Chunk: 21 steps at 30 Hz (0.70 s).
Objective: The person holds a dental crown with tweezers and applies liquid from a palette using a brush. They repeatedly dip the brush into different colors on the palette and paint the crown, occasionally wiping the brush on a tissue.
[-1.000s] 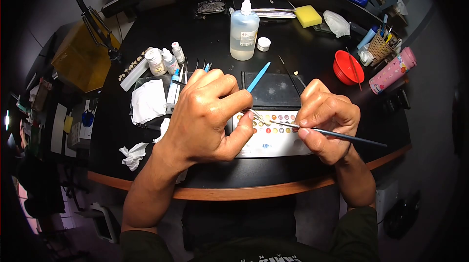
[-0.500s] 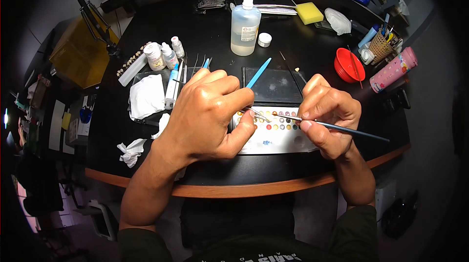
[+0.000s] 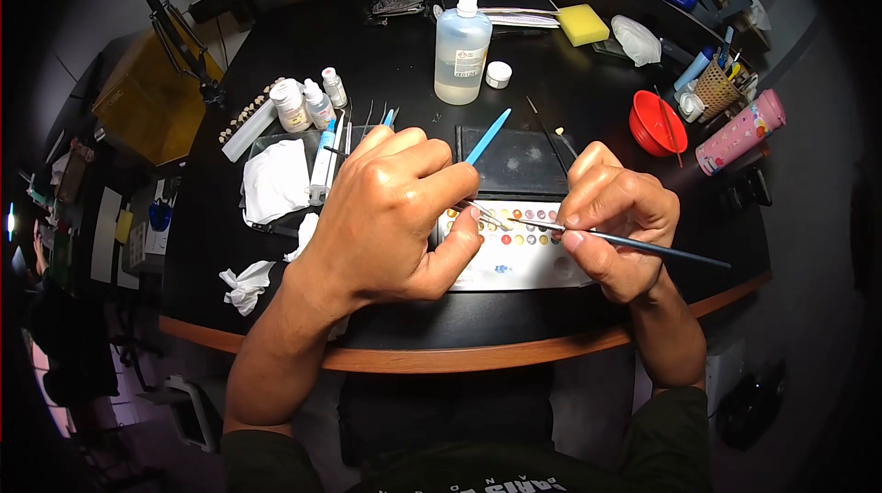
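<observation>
My left hand (image 3: 395, 217) is closed on thin metal tweezers (image 3: 483, 215), whose tips hold a small pale piece (image 3: 504, 225) over the palette. Between the thumb and fingers of my right hand (image 3: 620, 222) is a dark-handled fine brush (image 3: 657, 247), its tip pointing left at the pale piece. Whether the brush tip touches the piece is too small to tell. Beneath both hands lies a white palette (image 3: 533, 271) with rows of small coloured wells, partly covered by my fingers. A dark slab (image 3: 524, 167) is behind it.
A clear bottle (image 3: 462, 56) and a small white jar (image 3: 498, 75) stand at the back. Small bottles (image 3: 292, 107) and folded white tissue (image 3: 277, 182) are at the left. A red bowl (image 3: 654, 124), a pink tumbler (image 3: 742, 132) and a wicker holder (image 3: 717, 89) are at the right.
The brush tip in my right hand has shifted slightly left, closer to the pale piece. My left hand has barely moved.
</observation>
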Each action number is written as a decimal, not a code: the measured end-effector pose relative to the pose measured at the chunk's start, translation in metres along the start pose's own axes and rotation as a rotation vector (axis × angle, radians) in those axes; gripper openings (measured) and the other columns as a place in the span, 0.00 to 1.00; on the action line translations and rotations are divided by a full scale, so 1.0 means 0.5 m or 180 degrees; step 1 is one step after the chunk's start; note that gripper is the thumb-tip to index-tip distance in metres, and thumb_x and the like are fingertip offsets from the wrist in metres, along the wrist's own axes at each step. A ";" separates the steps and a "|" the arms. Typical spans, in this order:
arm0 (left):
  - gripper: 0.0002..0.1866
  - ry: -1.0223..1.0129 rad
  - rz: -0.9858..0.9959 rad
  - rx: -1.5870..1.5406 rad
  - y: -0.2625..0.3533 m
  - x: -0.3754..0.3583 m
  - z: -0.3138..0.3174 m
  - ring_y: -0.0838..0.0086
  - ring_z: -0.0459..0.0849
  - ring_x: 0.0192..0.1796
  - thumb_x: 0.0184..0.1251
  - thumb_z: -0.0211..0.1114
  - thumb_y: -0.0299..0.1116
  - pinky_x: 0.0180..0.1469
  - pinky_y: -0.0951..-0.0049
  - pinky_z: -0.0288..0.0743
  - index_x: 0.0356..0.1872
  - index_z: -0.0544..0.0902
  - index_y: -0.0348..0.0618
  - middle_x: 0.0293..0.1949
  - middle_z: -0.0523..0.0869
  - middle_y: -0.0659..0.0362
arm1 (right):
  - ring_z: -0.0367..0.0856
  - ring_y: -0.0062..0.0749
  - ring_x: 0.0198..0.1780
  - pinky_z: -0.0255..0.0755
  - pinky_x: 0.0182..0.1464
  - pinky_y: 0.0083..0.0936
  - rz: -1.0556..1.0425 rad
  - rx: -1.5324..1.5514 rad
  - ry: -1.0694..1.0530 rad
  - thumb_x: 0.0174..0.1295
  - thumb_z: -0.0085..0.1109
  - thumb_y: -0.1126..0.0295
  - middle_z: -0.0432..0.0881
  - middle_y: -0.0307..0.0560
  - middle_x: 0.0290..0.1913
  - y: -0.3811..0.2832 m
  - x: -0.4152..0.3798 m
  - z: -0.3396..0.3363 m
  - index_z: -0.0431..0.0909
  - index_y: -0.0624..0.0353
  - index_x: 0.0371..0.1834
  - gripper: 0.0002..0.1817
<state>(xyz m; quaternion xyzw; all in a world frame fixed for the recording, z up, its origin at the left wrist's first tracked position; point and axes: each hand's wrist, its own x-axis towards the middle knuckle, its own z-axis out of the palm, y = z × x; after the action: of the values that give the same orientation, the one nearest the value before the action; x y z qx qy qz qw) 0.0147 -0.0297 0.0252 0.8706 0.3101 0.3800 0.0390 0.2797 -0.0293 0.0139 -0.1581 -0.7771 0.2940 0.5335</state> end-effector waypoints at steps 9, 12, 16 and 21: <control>0.04 0.0005 -0.0034 0.0032 -0.002 0.001 -0.003 0.64 0.74 0.29 0.53 0.69 0.29 0.37 0.62 0.63 0.27 0.84 0.41 0.23 0.75 0.59 | 0.73 0.28 0.33 0.66 0.41 0.30 -0.0001 0.0104 0.0035 0.47 0.66 0.82 0.86 0.45 0.28 -0.001 0.000 -0.011 0.80 0.61 0.28 0.07; 0.04 0.0021 -0.0105 0.0107 -0.008 0.001 -0.006 0.64 0.75 0.29 0.54 0.69 0.29 0.38 0.62 0.64 0.27 0.84 0.40 0.23 0.76 0.58 | 0.72 0.29 0.35 0.66 0.41 0.30 0.0001 -0.0033 0.0157 0.49 0.64 0.84 0.83 0.45 0.28 -0.006 0.005 -0.029 0.79 0.62 0.30 0.07; 0.06 0.0078 -0.0234 0.0220 -0.017 -0.001 -0.005 0.62 0.76 0.30 0.57 0.68 0.31 0.39 0.61 0.67 0.27 0.83 0.39 0.24 0.78 0.57 | 0.72 0.20 0.33 0.61 0.29 0.18 0.0164 -0.1174 0.1011 0.54 0.69 0.84 0.80 0.40 0.28 0.013 0.012 -0.037 0.81 0.62 0.34 0.08; 0.07 0.0189 -0.0305 0.0250 -0.026 -0.001 -0.009 0.62 0.77 0.30 0.59 0.67 0.32 0.40 0.60 0.68 0.27 0.84 0.38 0.23 0.78 0.56 | 0.81 0.33 0.42 0.74 0.31 0.28 0.0138 -0.2799 0.0019 0.53 0.74 0.82 0.87 0.40 0.34 0.034 0.026 -0.054 0.90 0.57 0.35 0.09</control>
<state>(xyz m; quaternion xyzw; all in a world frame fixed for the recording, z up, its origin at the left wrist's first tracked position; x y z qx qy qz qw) 0.0048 -0.0201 0.0242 0.8440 0.3671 0.3909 0.0138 0.2982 -0.0009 0.0199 -0.3872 -0.8233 -0.0539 0.4115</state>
